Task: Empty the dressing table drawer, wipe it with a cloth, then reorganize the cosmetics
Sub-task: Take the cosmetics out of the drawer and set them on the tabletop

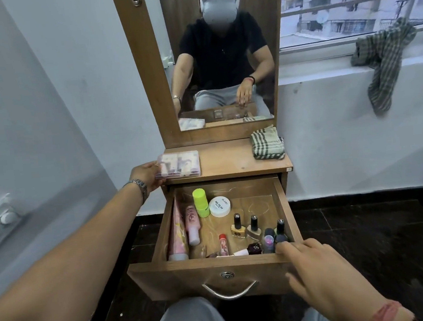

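My left grip (pixel 147 175) clamps the clear plastic cosmetics case (pixel 180 164) on the wooden worktop (pixel 231 161), centre frame. My right grip (pixel 314 266), fingers relaxed, rests on the open wooden drawer (pixel 214 265), lower centre, holding cosmetics.

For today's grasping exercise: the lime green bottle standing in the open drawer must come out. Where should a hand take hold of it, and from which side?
Grip the lime green bottle round its cap, coming from above. It stands upright at the back of the drawer, with the white jar close on its right and the pink bottle on its left, so only the top is likely free for fingers.
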